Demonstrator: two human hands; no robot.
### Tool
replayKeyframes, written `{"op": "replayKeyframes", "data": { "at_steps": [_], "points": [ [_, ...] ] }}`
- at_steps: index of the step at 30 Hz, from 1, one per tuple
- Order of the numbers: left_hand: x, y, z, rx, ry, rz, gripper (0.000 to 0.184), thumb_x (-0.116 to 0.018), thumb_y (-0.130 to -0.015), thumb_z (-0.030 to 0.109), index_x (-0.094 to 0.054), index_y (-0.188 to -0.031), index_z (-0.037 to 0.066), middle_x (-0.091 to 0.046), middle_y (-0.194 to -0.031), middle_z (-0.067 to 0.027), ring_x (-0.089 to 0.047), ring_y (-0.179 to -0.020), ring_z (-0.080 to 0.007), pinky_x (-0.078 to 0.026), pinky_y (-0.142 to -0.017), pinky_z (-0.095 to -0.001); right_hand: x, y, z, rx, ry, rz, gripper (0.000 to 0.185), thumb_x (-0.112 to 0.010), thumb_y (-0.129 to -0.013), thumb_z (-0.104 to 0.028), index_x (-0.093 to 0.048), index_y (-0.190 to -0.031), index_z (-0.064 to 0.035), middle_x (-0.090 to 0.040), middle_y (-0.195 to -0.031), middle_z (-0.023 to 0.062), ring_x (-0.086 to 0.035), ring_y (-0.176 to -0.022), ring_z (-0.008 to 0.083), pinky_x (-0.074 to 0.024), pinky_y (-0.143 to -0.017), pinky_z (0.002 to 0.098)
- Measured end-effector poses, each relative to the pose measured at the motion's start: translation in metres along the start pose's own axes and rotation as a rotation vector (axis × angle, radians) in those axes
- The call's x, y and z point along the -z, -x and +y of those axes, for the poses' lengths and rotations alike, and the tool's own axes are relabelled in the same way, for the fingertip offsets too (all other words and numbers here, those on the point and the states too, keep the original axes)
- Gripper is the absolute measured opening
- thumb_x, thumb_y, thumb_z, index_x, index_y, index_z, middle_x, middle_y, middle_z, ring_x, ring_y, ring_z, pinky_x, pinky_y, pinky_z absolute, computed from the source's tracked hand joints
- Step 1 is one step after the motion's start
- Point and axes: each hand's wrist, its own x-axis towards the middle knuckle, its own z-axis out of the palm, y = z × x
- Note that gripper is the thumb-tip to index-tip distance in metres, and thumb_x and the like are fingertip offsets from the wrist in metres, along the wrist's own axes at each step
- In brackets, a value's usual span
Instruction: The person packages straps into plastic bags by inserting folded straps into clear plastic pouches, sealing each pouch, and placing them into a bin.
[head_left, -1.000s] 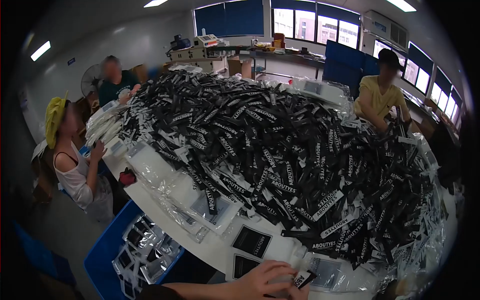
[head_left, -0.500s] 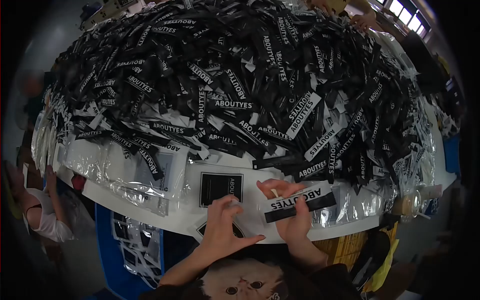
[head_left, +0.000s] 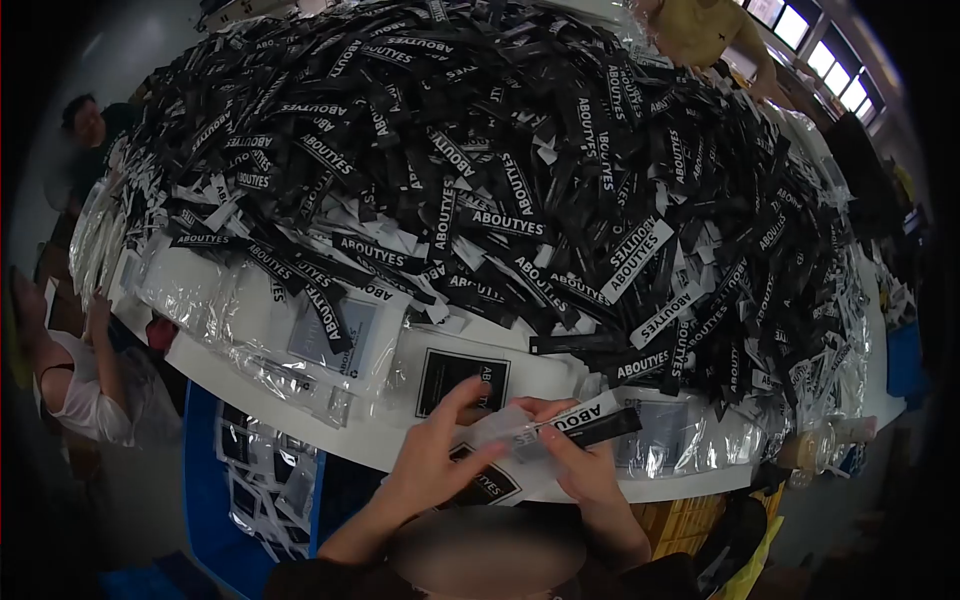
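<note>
My right hand [head_left: 585,465] is closed on black and white strips [head_left: 605,425] printed ABOUTYES, its thumb lying across them. Their left ends meet a translucent plastic bag [head_left: 505,430] between my two hands. My left hand [head_left: 435,455] is curled at the bag's left side, thumb below and fingers above; the exact grip is partly hidden. Under my hands lies a bag with a black square label [head_left: 487,482]. Just beyond my left fingers is another black square label [head_left: 455,380] in clear plastic on the white table [head_left: 375,425].
A large heap of ABOUTYES strips [head_left: 480,200] covers most of the table. Clear bags [head_left: 335,335] line its front edge. A blue bin [head_left: 200,500] with packed bags stands below left, and a yellow crate [head_left: 690,515] below right. Other people [head_left: 105,385] are around the table.
My left hand has come in to the plastic bag, which now rises between my hands. The strips in my right hand have moved down and left to meet it. The camera view has shifted.
</note>
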Motion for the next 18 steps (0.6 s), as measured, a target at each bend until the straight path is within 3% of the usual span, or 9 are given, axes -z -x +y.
{"op": "replayKeyframes", "data": {
  "at_steps": [1,3,5,6,7,10,15,17,18],
  "points": [
    [0.006,-0.001,-0.012,0.015,-0.017,-0.056,0.033,-0.06,-0.085,0.017,-0.052,-0.112,0.0,-0.063,-0.083,-0.0133,-0.059,-0.059,-0.0202,-0.046,-0.055,-0.026,0.001,0.0,0.0,-0.026,-0.011,-0.015,0.017,-0.05,-0.087,-0.001,-0.053,-0.103,0.0019,-0.054,-0.114,0.0167,-0.049,-0.112,0.0234,-0.0376,-0.094,0.0322],
    [0.016,0.003,-0.015,0.085,-0.012,-0.079,0.024,-0.058,-0.086,0.016,-0.056,-0.103,-0.001,-0.062,-0.075,-0.0129,-0.058,-0.057,-0.0179,-0.045,-0.055,-0.0257,-0.001,-0.001,0.0,-0.006,0.1,-0.023,0.023,-0.053,-0.084,0.003,-0.052,-0.106,0.0008,-0.055,-0.108,0.0131,-0.051,-0.103,0.0194,-0.0399,-0.09,0.0295],
    [0.019,0.003,-0.018,0.154,-0.004,-0.132,0.016,-0.055,-0.087,0.013,-0.061,-0.09,-0.002,-0.059,-0.065,-0.0121,-0.053,-0.055,-0.0114,-0.042,-0.052,-0.0243,0.001,0.005,-0.005,0.238,0.179,0.31,0.027,-0.055,-0.082,0.005,-0.052,-0.108,0.0005,-0.055,-0.104,0.0092,-0.052,-0.093,0.0137,-0.0427,-0.082,0.0255],
    [0.017,0.003,-0.021,0.159,0.003,-0.145,0.016,-0.055,-0.087,0.013,-0.061,-0.09,-0.002,-0.059,-0.065,-0.0121,-0.053,-0.055,-0.0114,-0.042,-0.052,-0.0243,0.003,0.004,-0.018,0.294,0.278,0.369,0.023,-0.059,-0.08,0.005,-0.056,-0.103,0.002,-0.057,-0.092,0.0043,-0.052,-0.078,0.0078,-0.0438,-0.071,0.0205],
    [0.014,0.003,-0.022,0.143,0.01,-0.171,0.016,-0.055,-0.087,0.012,-0.061,-0.09,-0.002,-0.059,-0.064,-0.012,-0.052,-0.054,-0.011,-0.041,-0.051,-0.0239,0.011,0.01,-0.017,0.288,0.28,0.387,0.023,-0.059,-0.08,0.005,-0.056,-0.103,0.002,-0.057,-0.092,0.0043,-0.052,-0.078,0.0078,-0.0438,-0.071,0.0205],
    [0.002,-0.001,-0.014,0.109,0.024,-0.213,0.015,-0.055,-0.087,0.012,-0.061,-0.091,-0.002,-0.058,-0.064,-0.0117,-0.051,-0.053,-0.0105,-0.041,-0.05,-0.0237,0.02,0.021,-0.017,0.084,0.587,0.321,0.011,-0.06,-0.083,-0.002,-0.062,-0.092,0.003,-0.061,-0.074,0.0038,-0.054,-0.066,0.0057,-0.0416,-0.059,0.0185],
    [-0.008,-0.008,-0.006,0.116,-0.036,-0.265,0.015,-0.055,-0.087,0.013,-0.061,-0.09,-0.001,-0.057,-0.064,-0.012,-0.052,-0.051,-0.0149,-0.041,-0.05,-0.025,0.035,0.029,-0.036,0.078,0.767,0.138,0.017,-0.055,-0.088,-0.01,-0.061,-0.098,0.0033,-0.059,-0.067,0.0079,-0.053,-0.063,0.0058,-0.0409,-0.057,0.0194],
    [-0.01,-0.008,0.001,0.081,-0.125,-0.371,0.015,-0.055,-0.087,0.014,-0.061,-0.088,0.0,-0.056,-0.063,-0.0126,-0.052,-0.05,-0.0214,-0.041,-0.049,-0.0268,0.047,0.032,-0.049,-0.423,0.766,-0.197,0.018,-0.054,-0.088,-0.01,-0.061,-0.098,0.0033,-0.059,-0.067,0.0054,-0.051,-0.063,0.0045,-0.0409,-0.057,0.0191],
    [-0.012,-0.009,0.003,0.081,-0.129,-0.376,0.015,-0.055,-0.087,0.014,-0.061,-0.088,0.0,-0.056,-0.063,-0.0126,-0.052,-0.05,-0.0214,-0.041,-0.049,-0.0268,0.056,0.03,-0.047,-0.421,0.763,-0.193,0.018,-0.054,-0.088,-0.01,-0.061,-0.098,0.0033,-0.059,-0.067,0.0054,-0.051,-0.063,0.0045,-0.0409,-0.057,0.0191]
  ]
}}
